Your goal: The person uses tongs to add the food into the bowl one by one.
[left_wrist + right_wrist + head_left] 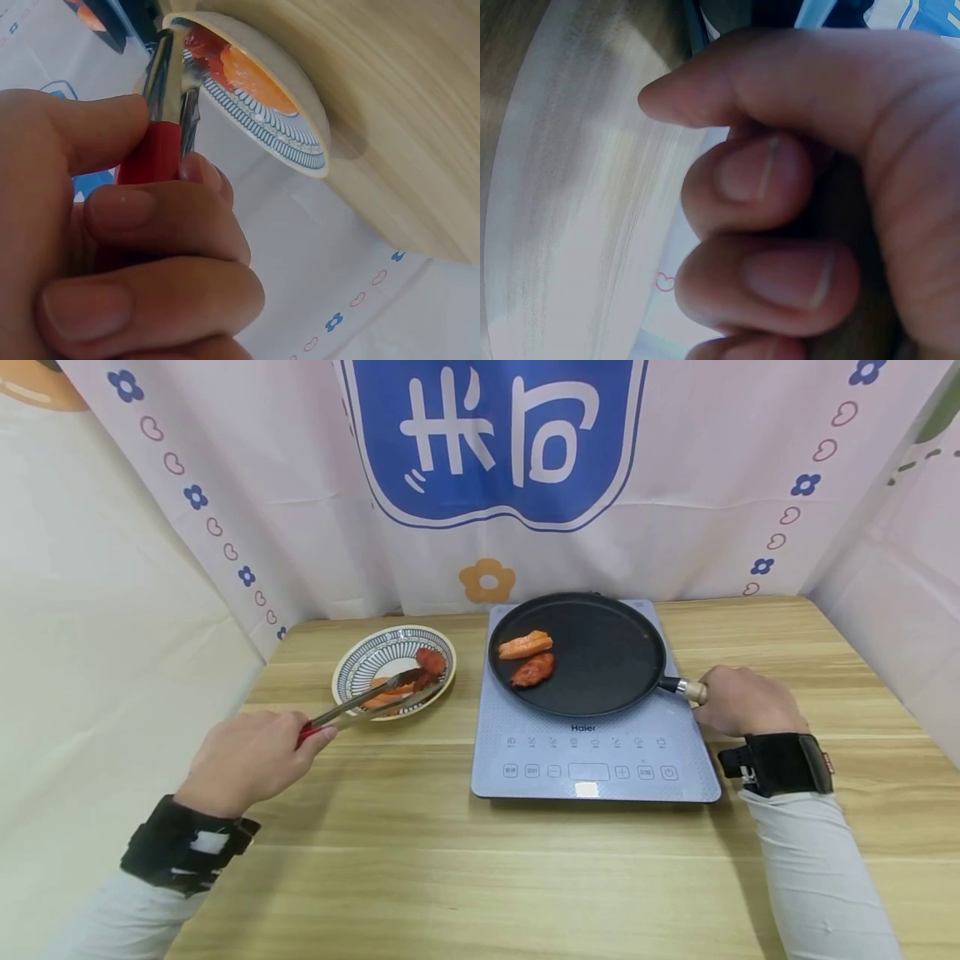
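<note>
My left hand (251,756) grips red-handled metal tongs (356,702), whose tips reach over a patterned plate (348,670). Between or beside the tips lies dark red meat (431,662); whether they pinch a piece I cannot tell. Orange pieces (255,79) lie in the plate too, clearer in the left wrist view. On the right, my right hand (750,700) holds the wooden handle (693,691) of a flat black pan (600,652). An orange piece (525,645) and a red meat piece (533,670) lie at the pan's left side. In the right wrist view the fingers (802,281) curl round the handle.
Beneath the pan is a pale blue induction cooker (592,785) with touch buttons along its front. The wooden table (420,877) ends at a printed white cloth (315,527) hanging behind. More pale cloth (97,635) hangs at the left side.
</note>
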`<action>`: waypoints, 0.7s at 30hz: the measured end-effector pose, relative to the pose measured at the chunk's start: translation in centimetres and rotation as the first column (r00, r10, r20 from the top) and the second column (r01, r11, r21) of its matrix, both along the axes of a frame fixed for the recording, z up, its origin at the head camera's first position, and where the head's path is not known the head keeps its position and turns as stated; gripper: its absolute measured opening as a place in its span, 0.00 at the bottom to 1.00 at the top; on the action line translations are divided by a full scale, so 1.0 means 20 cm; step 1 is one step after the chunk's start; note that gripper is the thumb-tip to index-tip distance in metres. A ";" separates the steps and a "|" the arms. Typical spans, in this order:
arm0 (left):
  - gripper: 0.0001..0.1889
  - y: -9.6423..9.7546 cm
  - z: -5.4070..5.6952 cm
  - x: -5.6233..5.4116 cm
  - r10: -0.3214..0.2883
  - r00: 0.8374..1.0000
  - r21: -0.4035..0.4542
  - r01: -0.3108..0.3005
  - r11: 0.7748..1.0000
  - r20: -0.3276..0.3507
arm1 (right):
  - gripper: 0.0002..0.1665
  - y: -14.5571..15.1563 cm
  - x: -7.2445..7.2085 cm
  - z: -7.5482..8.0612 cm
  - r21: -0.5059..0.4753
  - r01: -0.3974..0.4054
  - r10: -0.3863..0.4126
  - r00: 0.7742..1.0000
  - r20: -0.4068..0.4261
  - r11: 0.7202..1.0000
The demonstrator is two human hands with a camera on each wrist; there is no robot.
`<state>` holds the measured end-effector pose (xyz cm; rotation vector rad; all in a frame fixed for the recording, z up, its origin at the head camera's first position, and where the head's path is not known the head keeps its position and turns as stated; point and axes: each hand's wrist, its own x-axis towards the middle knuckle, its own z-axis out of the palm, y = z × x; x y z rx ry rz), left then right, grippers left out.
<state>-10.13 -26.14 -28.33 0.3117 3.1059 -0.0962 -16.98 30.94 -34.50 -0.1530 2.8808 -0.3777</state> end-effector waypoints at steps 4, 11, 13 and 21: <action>0.26 0.00 -0.02 0.00 0.003 1.000 -0.014 -0.003 1.000 0.002 | 0.16 0.00 0.00 0.00 -0.001 -0.001 0.001 1.000 -0.001 1.000; 0.26 0.03 -0.04 0.00 -0.006 1.000 -0.023 0.005 1.000 -0.015 | 0.16 0.00 0.00 0.00 -0.003 0.004 -0.004 1.000 -0.003 1.000; 0.25 0.04 -0.05 0.00 -0.005 1.000 -0.021 0.005 1.000 -0.013 | 0.17 0.00 0.00 0.00 -0.001 0.005 -0.005 1.000 -0.002 1.000; 0.24 0.05 -0.07 0.00 0.014 1.000 -0.012 -0.014 1.000 0.000 | 0.17 0.00 0.01 0.00 -0.001 0.003 -0.003 1.000 0.002 1.000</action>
